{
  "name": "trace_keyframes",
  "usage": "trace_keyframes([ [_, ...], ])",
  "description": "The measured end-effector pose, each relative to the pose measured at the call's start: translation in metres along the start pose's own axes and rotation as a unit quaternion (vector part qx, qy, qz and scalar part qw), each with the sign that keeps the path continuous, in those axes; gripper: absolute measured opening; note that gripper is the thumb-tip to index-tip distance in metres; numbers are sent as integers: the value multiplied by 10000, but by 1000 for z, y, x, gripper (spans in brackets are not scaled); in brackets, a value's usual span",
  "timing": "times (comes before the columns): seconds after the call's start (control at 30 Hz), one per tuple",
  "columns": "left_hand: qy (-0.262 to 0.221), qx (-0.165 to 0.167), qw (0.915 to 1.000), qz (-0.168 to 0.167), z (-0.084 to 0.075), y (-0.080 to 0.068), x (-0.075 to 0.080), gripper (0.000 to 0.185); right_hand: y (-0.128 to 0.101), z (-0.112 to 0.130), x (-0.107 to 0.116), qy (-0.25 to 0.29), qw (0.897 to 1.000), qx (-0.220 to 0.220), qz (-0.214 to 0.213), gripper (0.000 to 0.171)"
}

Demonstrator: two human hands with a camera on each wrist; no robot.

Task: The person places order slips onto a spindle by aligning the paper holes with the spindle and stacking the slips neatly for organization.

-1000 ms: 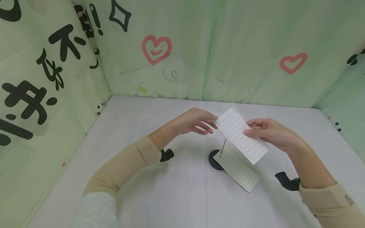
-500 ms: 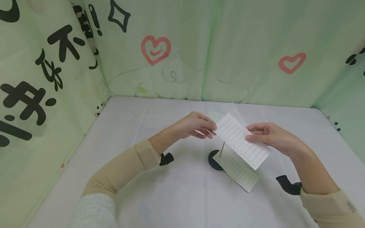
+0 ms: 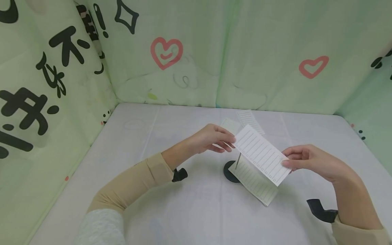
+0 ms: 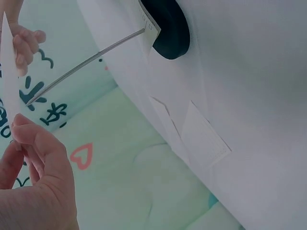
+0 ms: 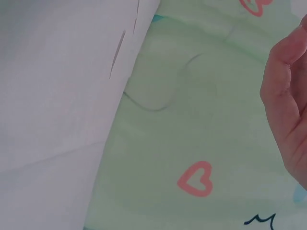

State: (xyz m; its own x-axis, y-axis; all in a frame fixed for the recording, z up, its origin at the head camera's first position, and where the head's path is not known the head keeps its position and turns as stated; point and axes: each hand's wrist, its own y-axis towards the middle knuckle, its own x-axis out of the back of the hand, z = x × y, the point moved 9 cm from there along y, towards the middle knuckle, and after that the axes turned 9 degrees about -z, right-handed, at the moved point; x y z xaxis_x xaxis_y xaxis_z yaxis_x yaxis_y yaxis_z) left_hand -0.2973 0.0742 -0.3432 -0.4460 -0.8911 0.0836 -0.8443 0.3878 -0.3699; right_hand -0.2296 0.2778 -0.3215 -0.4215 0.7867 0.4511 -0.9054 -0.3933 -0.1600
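A white lined paper slip (image 3: 260,154) hangs tilted in the air above a bill spike with a round black base (image 3: 229,173). My left hand (image 3: 211,139) pinches its upper left corner between thumb and fingers. At the lower right end, my right hand (image 3: 315,161) pinches the slip, thumb on top. Several similar slips (image 3: 255,185) are stuck on the thin metal rod (image 4: 86,62) and lie on the base. In the left wrist view the rod's tip stands close to the slip; contact cannot be made out. The right wrist view shows only part of my right hand (image 5: 285,105).
Two loose paper slips, one lined (image 3: 250,120) and one paler (image 3: 230,125), lie behind the spike on the white table (image 3: 147,211). Green printed curtains (image 3: 260,41) hang along the back and sides. A black curved piece (image 3: 321,211) sits at my right wrist.
My right hand has slid toward the slip's lower right end, moving right and toward me. The slip has come down a little over the spike. My left hand has dropped slightly, still pinching.
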Motion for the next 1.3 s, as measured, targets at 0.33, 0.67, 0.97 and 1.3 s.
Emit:
trace_keyframes([
  [0.33, 123, 72, 9998, 109, 6, -2, -8, 16, -12, -14, 7, 277, 9993, 209, 147, 26],
  [0.67, 296, 104, 9993, 203, 13, -1, -13, 14, -13, -26, 3, 547, 9972, 93, 509, 29],
  [0.97, 321, 137, 9990, 277, 15, -1, -16, 15, -10, -35, 0, 1100, 9910, 34, 762, 32],
  [1.3, 293, 132, 9991, 293, 17, 1, -18, 15, -7, -40, -3, 1282, 9881, -84, 846, 31],
])
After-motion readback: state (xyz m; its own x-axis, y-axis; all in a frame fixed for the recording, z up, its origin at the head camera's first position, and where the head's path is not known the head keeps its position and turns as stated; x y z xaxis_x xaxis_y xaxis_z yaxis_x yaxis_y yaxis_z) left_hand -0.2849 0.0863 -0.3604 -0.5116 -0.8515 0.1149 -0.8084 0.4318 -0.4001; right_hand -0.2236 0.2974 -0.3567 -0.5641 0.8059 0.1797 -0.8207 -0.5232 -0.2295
